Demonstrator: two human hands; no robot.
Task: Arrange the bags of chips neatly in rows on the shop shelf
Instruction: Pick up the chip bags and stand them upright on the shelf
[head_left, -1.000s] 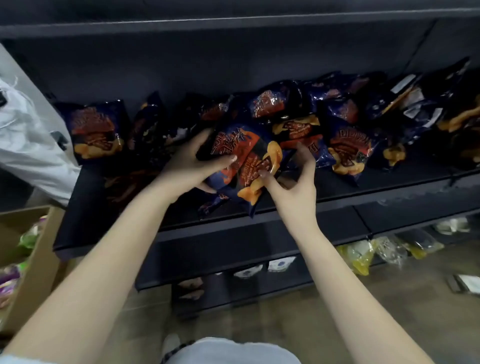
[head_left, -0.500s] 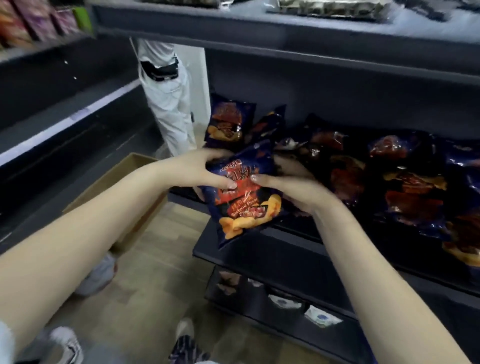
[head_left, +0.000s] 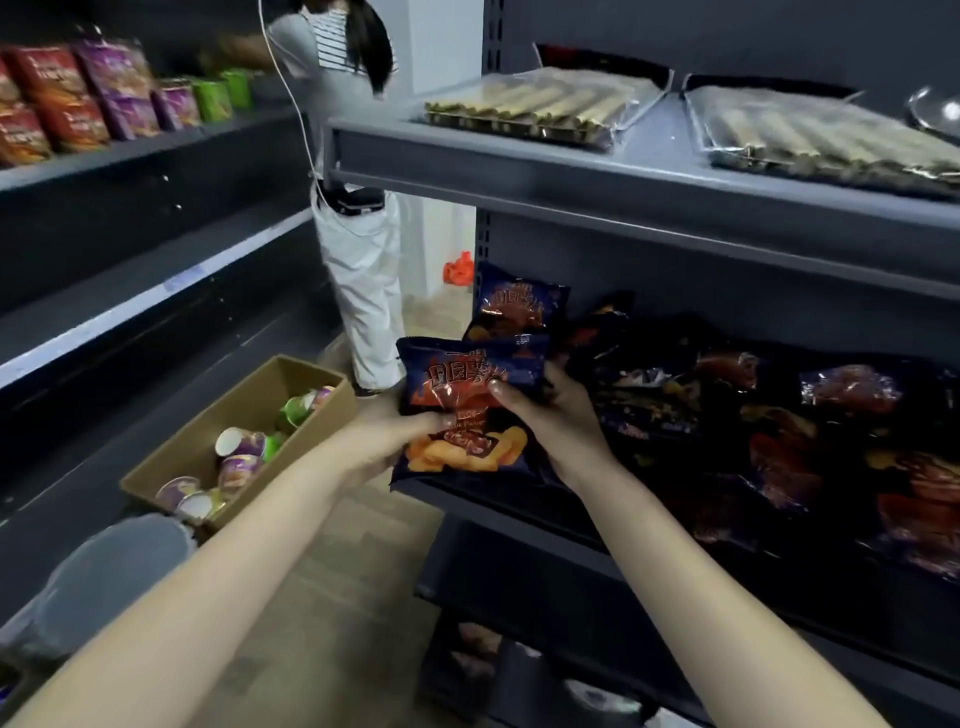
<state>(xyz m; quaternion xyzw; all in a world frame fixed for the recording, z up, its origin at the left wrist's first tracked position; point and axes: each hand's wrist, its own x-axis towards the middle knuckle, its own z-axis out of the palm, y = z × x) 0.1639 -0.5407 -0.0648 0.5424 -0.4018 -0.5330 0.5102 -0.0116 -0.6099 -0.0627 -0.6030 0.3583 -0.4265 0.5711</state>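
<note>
While the left hand (head_left: 390, 437) curls round its lower left side and the right hand (head_left: 558, 415) clasps its right edge, the bag of chips (head_left: 464, 399) is held upright over the front edge of the shelf (head_left: 545, 525), at its left end. Just behind it stands another bag (head_left: 519, 306); a loose heap of bags (head_left: 779, 415) lies to the right.

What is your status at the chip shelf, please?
One chip bag gripped by left hand and right hand. Held upright at shelf left end, before standing bag. Right of it, jumbled pile.
</note>
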